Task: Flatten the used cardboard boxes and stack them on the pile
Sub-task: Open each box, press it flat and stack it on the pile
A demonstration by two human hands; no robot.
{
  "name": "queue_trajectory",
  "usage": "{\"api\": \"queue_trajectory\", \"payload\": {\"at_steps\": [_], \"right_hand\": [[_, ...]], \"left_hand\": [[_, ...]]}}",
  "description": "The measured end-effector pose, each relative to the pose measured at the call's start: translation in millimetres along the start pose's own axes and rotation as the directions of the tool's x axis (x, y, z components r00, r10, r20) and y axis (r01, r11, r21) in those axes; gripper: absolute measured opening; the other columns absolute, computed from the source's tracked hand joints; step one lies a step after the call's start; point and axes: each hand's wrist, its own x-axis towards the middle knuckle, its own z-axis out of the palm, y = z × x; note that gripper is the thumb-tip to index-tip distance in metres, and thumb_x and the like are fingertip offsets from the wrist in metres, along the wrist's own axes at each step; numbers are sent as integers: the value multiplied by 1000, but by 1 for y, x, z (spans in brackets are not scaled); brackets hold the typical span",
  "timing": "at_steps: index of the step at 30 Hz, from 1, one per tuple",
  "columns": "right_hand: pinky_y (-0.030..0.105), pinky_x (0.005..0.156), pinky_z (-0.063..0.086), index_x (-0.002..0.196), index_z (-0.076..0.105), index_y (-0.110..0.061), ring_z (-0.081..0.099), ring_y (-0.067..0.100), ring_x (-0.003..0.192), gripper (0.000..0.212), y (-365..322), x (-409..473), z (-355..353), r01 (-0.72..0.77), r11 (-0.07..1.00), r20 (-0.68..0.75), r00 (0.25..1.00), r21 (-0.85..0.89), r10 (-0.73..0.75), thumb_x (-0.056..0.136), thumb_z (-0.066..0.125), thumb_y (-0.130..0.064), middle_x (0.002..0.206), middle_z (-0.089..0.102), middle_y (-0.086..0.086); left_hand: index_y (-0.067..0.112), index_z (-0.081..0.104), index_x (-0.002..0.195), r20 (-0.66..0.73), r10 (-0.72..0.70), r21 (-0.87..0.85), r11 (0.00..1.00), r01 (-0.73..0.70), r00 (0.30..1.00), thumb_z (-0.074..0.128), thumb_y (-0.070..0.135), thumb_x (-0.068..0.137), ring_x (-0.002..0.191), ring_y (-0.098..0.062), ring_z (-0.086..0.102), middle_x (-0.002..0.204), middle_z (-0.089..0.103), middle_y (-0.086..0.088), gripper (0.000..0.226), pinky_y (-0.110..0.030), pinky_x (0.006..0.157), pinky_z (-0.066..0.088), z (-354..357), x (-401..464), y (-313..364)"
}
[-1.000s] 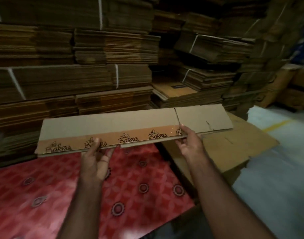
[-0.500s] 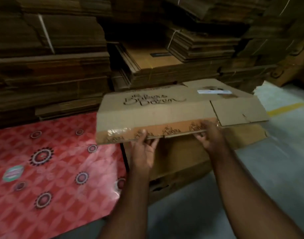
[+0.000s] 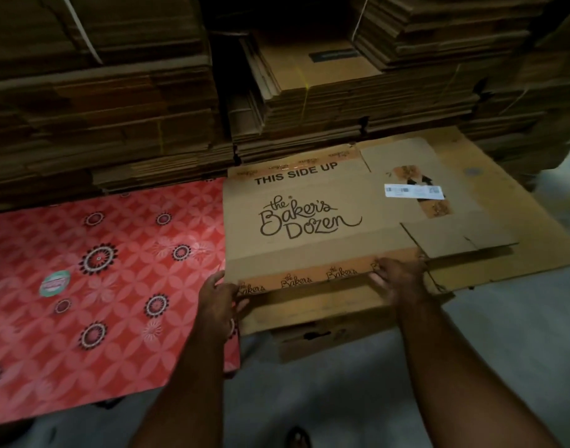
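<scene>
Right of centre in the frame, the flattened box (image 3: 312, 218) lies print-up on the low pile (image 3: 532, 234), its long axis running left-right, "THIS SIDE UP" toward the far stacks (image 3: 358, 105). Left hand (image 3: 217, 302) and right hand (image 3: 397, 278) grip its near orange edge. Half a second ago it was held tilted above the pile; it now rests flat beside the red sheet (image 3: 99, 286).

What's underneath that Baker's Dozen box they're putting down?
The Baker's Dozen box lies on a low pile of flattened cardboard, whose sheets stick out to the right and at the near edge. How many sheets lie under it is hidden. Both hands hold its near edge.
</scene>
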Motion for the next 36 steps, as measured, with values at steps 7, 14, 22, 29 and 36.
{"api": "queue_trajectory", "payload": {"at_steps": [7, 14, 22, 29, 36], "right_hand": [[48, 84, 62, 161, -10, -22, 51, 40, 128, 119, 5, 18, -1, 147, 981, -3, 989, -129, -149, 83, 71, 15, 158, 30, 20], [43, 63, 64, 152, 21, -18, 64, 39, 112, 96, 11, 39, -9, 212, 937, -64, 969, -279, -238, 80, 80, 4, 143, 47, 25], [49, 84, 61, 145, 27, -10, 59, 41, 119, 86, 9, 47, -4, 189, 845, -118, 952, -501, -283, 80, 83, -7, 140, 48, 24], [44, 92, 52, 150, 28, -2, 58, 40, 120, 74, 13, 0, 1, 286, 465, -7, 846, -838, -533, 95, 69, -30, 137, 53, 24], [41, 107, 44, 144, 50, -9, 50, 27, 130, 52, 44, -87, 66, 742, 40, 570, 548, -669, -612, 99, 58, -35, 144, 51, 11]], "left_hand": [[25, 63, 126, 0, 152, 308, 940, -145, 988, 65, 6, 91, 94, -33, 68, 110, 72, -13, 39, -40, 71, 56, 9, 30, -6], [28, 58, 133, 52, 203, 397, 894, -207, 978, 67, 15, 94, 99, -31, 67, 110, 71, -12, 42, -46, 85, 57, 12, 41, -24], [24, 55, 140, 145, 247, 453, 845, -286, 958, 68, 19, 95, 99, -32, 68, 113, 70, -13, 47, -50, 84, 59, 7, 51, -18], [17, 44, 150, 185, 309, 628, 693, -354, 933, 77, 33, 86, 104, -35, 65, 122, 64, -19, 74, -49, 87, 58, 2, 45, -14], [-3, 58, 131, 357, 692, 703, 243, -668, 628, 58, 29, 90, 104, -35, 62, 112, 66, -18, 52, -40, 88, 49, -20, 15, 33]]}}
